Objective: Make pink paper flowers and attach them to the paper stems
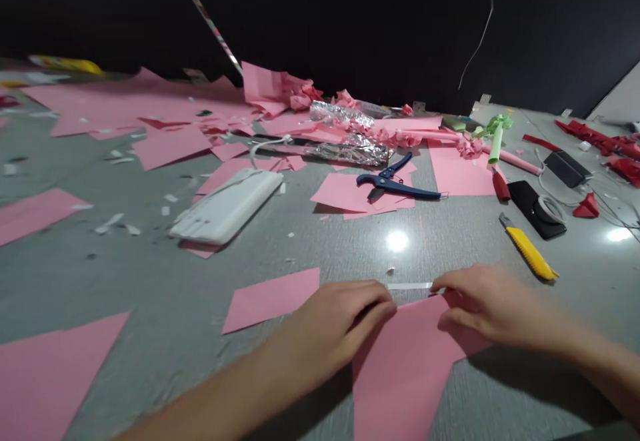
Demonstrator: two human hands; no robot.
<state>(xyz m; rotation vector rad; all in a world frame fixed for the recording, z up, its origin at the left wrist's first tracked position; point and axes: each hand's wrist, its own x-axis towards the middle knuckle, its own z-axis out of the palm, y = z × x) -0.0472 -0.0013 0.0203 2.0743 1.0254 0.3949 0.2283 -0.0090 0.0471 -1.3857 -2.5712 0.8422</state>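
Observation:
A narrow white strip [410, 286], like a piece of tape, stretches between my two hands along the far edge of a pink sheet of paper [400, 367]. My left hand [350, 311] is closed in a pinch at the strip's left end, with its thumb over the sheet's far left corner. At the other end, my right hand [483, 304] pinches the strip between its fingers, thumb low over the paper. The fingertips partly hide both ends. The sheet comes toward me and runs out of the bottom of the view.
Beyond lie a navy cutter tool [397, 184], a white power bank-like block [227, 207] and a yellow box cutter [530, 251]. Pink paper pieces [275, 299], white scraps and crumpled foil [345, 151] litter the grey surface. A dark panel [320, 21] stands behind.

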